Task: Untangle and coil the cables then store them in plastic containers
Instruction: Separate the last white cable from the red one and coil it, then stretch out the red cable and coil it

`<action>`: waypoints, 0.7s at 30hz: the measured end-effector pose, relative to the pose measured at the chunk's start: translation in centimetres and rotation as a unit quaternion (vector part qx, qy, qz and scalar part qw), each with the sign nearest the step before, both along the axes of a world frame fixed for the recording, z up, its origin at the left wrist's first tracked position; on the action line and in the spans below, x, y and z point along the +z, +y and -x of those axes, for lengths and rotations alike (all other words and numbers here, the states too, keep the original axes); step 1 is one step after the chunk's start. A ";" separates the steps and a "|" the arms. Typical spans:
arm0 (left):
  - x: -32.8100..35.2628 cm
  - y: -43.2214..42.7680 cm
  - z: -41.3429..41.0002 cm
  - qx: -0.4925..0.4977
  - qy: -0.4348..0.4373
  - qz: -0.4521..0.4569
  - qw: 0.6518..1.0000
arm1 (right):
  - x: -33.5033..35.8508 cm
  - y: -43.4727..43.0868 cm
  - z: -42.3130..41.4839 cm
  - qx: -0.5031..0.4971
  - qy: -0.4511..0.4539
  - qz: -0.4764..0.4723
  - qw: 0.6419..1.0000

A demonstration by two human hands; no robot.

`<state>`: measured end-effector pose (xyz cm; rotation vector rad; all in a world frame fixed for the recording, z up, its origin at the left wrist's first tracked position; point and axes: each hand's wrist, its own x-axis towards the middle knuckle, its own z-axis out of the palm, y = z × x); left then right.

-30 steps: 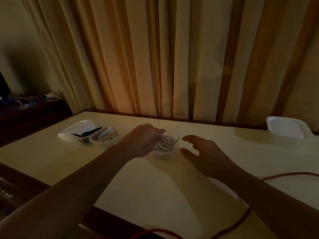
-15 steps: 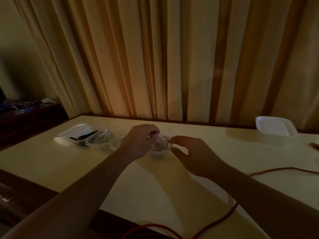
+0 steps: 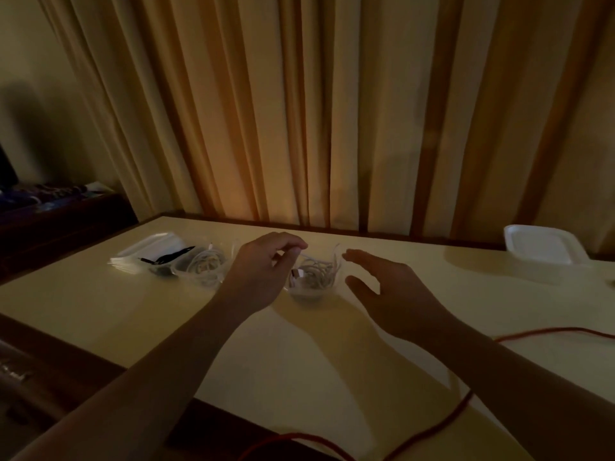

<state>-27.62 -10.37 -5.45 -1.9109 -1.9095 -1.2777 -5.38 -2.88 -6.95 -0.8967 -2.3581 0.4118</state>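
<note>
A clear plastic container (image 3: 336, 261) stands mid-table with a coiled white cable (image 3: 314, 272) inside it. My left hand (image 3: 263, 271) is at the container's left rim, fingers curled, pinching a strand of that white cable. My right hand (image 3: 389, 291) hovers just right of the container with fingers spread, touching nothing. A second clear container (image 3: 199, 266) to the left holds another white coil. A red cable (image 3: 442, 424) runs loose over the table's near right part, passing under my right forearm.
Flat clear lids (image 3: 146, 254) with a black cable (image 3: 169, 259) lie at the far left. A white lidded container (image 3: 545, 249) stands at the back right. Curtains hang behind the cream table (image 3: 100, 304), whose dark front edge is close to me.
My right hand has drawn back from the container rim and spread its fingers. My left hand stays at the left rim with the white strand.
</note>
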 end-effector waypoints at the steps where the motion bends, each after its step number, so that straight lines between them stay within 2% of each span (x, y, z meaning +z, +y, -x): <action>1: 0.1 -0.2 -0.2 0.005 0.001 -0.013 1.000 | 0.0 -0.1 -0.4 -0.004 -0.001 -0.001 1.000; 5: 1.3 -0.7 -2.4 0.013 0.046 -0.097 0.994 | 0.0 0.2 -3.4 -0.042 -0.036 0.003 0.998; 9: 1.7 1.1 -9.0 -0.087 0.104 -0.125 0.983 | -0.6 1.5 -9.2 -0.129 -0.079 0.008 0.988; 13: 1.7 5.8 -18.7 -0.203 0.058 -0.045 0.976 | -0.9 3.2 -16.6 -0.240 -0.071 0.022 0.968; 18: 1.2 14.0 -25.8 -0.206 0.023 0.082 0.975 | -0.3 6.6 -21.4 -0.330 -0.003 0.046 0.943; 21: 0.4 19.1 -29.3 -0.188 0.092 0.109 0.972 | 0.3 8.8 -23.8 -0.383 0.087 0.133 0.910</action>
